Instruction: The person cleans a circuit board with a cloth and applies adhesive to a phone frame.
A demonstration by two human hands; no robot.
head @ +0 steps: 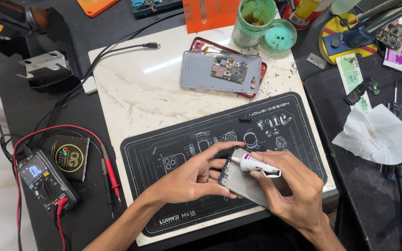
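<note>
Left hand [192,177]: clamped on the phone frame [244,185], lower centre.
Right hand [290,190]: pinching the small white tube [255,164], nozzle on the frame's top edge.

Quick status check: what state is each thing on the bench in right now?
Left hand: holding the phone frame by its edge.
Right hand: gripping the small white tube, nozzle at the frame's top edge.
Grey phone back: lying flat, circuit board on top.
Green jar: open, lid beside it.
Multimeter: display lit, leads plugged in.
</note>
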